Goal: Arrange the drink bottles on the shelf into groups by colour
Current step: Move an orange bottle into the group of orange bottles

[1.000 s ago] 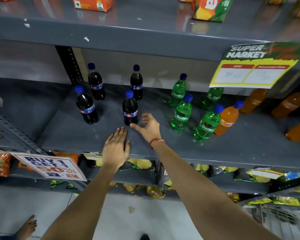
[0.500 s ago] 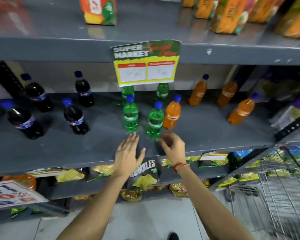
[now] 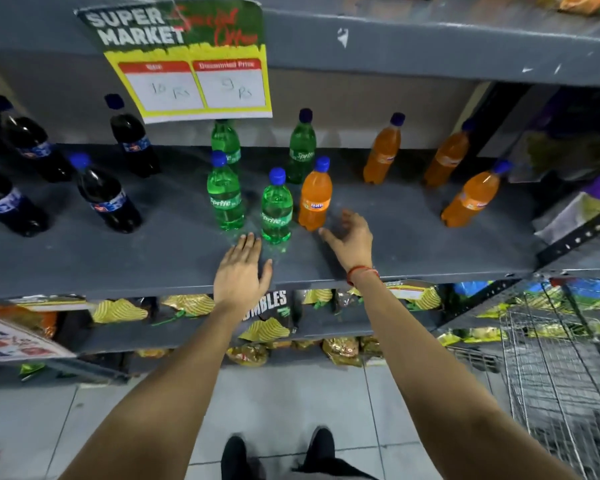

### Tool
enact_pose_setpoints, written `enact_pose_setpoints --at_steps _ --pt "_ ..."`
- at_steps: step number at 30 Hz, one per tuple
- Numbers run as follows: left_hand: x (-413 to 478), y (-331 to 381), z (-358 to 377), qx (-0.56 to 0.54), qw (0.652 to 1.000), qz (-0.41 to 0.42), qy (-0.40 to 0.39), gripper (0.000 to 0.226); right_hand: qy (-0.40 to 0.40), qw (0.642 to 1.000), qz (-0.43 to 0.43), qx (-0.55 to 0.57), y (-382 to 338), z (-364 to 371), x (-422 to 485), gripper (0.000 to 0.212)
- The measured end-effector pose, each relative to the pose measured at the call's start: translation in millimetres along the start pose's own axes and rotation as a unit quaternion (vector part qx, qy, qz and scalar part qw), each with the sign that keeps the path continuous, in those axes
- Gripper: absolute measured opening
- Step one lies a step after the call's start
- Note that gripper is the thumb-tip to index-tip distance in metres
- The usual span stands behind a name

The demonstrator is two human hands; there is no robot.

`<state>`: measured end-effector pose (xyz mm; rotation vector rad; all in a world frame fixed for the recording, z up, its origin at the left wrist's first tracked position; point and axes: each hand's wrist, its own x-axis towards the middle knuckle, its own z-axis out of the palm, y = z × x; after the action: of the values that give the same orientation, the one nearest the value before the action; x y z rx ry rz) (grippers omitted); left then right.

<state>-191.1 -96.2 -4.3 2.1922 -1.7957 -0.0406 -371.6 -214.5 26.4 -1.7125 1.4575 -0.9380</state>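
On the grey shelf (image 3: pixel 395 244) stand blue-capped bottles in three colours. Several dark cola bottles (image 3: pixel 106 197) are at the left. Several green bottles (image 3: pixel 224 197) cluster in the middle, the nearest one (image 3: pixel 276 211) just beyond my fingertips. An orange bottle (image 3: pixel 314 199) stands right beside that green one. Three more orange bottles (image 3: pixel 471 199) stand apart at the right. My left hand (image 3: pixel 239 275) lies flat and open on the shelf's front edge. My right hand (image 3: pixel 350 239) is open, with spread fingers, just right of the near orange bottle and not touching it.
A price sign (image 3: pixel 191 60) hangs from the upper shelf and hides the top of one green bottle. Snack packets (image 3: pixel 264 327) fill the shelf below. A wire trolley (image 3: pixel 565 368) stands at the lower right. My shoes (image 3: pixel 278 452) are on the tiled floor.
My view has swung right from the cola bottles to the green and orange ones. Both hands slid right along the shelf; my right hand has opened and moved toward the near orange bottle.
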Motion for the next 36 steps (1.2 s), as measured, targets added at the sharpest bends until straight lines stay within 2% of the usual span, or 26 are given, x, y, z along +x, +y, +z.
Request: enact_pose_setpoints --at_steps 3,6,16,30,36 --pt "-0.9 0.2 1.1 -0.003 1.0 -0.002 -0.002 0.062 -0.032 0.999 -0.01 -0.017 -3.0 9.6 11.2 0.077" --pt "-1.0 0.6 1.5 -0.011 1.0 -0.012 -0.003 0.06 -0.052 0.999 -0.013 -0.007 -9.1 19.2 16.5 0.085" --pt "-4.1 1.4 4.0 -0.003 1.0 -0.022 0.0 0.058 -0.009 0.999 -0.019 0.025 -16.2 34.8 19.1 0.043" --pt "-3.0 0.8 3.6 0.008 1.0 -0.01 0.016 0.059 0.076 0.997 0.018 0.017 21.6 -67.8 57.3 0.041" --pt "-2.3 -1.1 6.5 0.017 1.0 -0.006 0.021 0.06 0.064 0.997 0.034 -0.003 37.3 -83.3 61.1 0.045"
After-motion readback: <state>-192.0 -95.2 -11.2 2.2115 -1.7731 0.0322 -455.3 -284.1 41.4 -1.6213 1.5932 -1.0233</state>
